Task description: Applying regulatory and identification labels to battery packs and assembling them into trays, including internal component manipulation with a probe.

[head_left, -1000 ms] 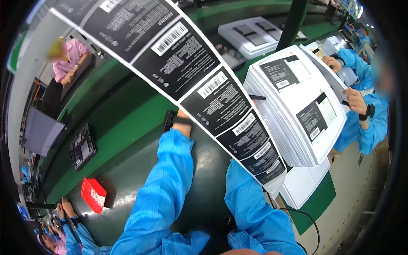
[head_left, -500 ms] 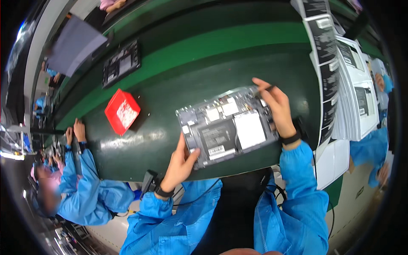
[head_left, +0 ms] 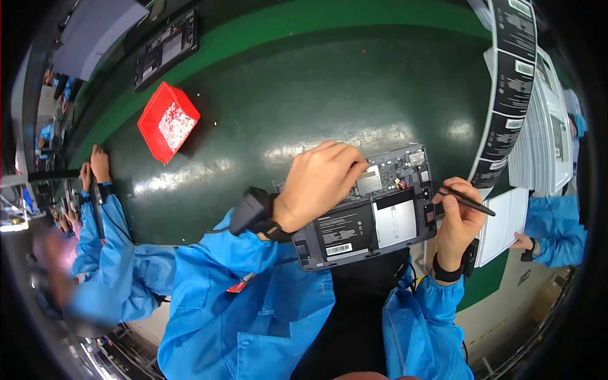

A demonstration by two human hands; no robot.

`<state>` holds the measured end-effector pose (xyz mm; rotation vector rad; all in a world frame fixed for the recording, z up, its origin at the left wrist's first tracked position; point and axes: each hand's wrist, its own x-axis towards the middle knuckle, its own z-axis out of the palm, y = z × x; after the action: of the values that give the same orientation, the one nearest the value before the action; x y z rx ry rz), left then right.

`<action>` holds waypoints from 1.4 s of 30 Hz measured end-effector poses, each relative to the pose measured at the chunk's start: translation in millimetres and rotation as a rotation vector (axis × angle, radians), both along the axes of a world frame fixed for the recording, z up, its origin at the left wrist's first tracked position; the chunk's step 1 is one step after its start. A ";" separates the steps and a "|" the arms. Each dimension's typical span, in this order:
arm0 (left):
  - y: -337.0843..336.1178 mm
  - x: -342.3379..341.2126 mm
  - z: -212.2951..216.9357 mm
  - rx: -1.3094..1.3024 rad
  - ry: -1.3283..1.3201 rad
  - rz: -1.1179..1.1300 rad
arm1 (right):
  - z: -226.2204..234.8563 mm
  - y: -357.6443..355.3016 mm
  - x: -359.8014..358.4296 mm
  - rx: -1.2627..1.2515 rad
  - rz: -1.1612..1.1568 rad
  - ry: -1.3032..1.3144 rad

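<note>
An opened flat computer (head_left: 305, 252) lies on the bench in front of me, its circuit board (head_left: 405, 168) along the far side and a black battery (head_left: 345, 228) with a silver panel (head_left: 396, 225) along the near side. My left hand (head_left: 320, 180) reaches over the board, thumb and fingertips pinched together; what they hold, if anything, is hidden. Beside the computer's right edge, my right hand (head_left: 459, 221) grips a slim black tweezers-like tool (head_left: 472, 202) that points out to the right.
A red bin (head_left: 149, 123) of small white bits stands to the left. Beyond it lies another opened computer (head_left: 168, 49). At the right are a strip of black labels (head_left: 510, 95) and stacked white sheets (head_left: 538, 139). A co-worker's hands (head_left: 96, 166) rest at the far left.
My left hand has left the computer's near-left edge and moved over its board. My right hand has shifted off the far-right corner to the right side, still holding the black tool.
</note>
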<state>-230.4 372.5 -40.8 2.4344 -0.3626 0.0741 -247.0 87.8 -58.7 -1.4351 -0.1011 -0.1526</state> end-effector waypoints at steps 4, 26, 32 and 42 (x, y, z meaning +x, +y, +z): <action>-13.6 -0.5 -7.3 -0.052 -0.198 -0.106 | 1.2 28.9 -7.5 0.132 0.059 0.121; 0.0 -10.6 -27.2 -0.073 -0.268 -0.146 | 1.4 76.4 -4.0 -0.358 0.075 0.089; -0.3 -8.9 -27.0 -0.147 -0.207 -0.137 | 1.4 75.6 -0.7 -0.423 0.076 0.035; -3.7 -12.1 -22.2 -0.181 -0.128 -0.089 | 1.0 75.7 -1.1 -0.528 0.094 -0.087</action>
<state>-242.5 368.8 -63.0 2.2372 -0.4996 0.2152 -248.1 163.5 -57.7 -1.9463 -0.2968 -0.1150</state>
